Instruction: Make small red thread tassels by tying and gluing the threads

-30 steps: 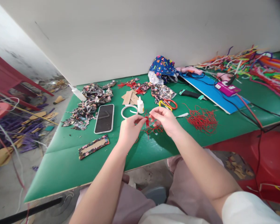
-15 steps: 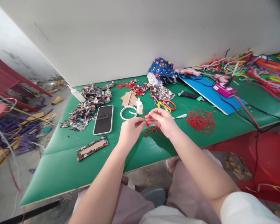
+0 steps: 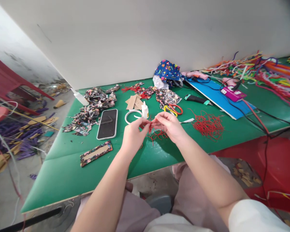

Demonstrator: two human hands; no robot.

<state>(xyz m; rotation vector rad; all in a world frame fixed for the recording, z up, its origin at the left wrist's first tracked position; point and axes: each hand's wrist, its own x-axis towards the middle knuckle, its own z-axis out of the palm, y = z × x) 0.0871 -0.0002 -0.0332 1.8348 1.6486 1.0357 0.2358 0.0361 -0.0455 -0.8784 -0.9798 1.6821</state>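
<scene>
Both hands met over the green table: the left hand and right hand each pinched a bundle of red threads between fingertips, held just above loose strands, near a glue bottle and white ring.

A craft workshop: a green table strewn with fabric scraps, scissors, glue bottle and coloured strips.

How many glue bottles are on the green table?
2: a small white glue bottle standing beside the white ring, and a larger white squeeze bottle lying at the table's far-left edge. Others may hide under scraps.
</scene>
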